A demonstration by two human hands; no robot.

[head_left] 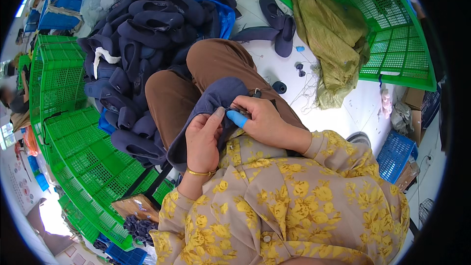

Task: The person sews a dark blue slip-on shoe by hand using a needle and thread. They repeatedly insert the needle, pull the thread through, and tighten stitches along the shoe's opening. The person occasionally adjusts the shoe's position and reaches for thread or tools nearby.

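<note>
A navy cloth shoe (223, 91) lies tilted across my lap, its rounded end pointing away from me. My left hand (202, 140) grips it at the near left side, with thumb and fingers pinched on the edge of the opening. Right beside it, my right hand (269, 121) is closed on the same edge, the two sets of fingertips almost touching. A blue cover (237, 119) wraps my right thumb. Whether a small tool or thread sits between the fingertips cannot be made out. The shoe's near part is partly hidden behind my left hand.
A big heap of navy shoes (147, 24) fills the left, beside green plastic crates (73, 152). Several loose shoes (284, 37) lie on the white floor ahead. To the right are a thread spool (279, 87), an olive sack (333, 39) and a blue basket (394, 157).
</note>
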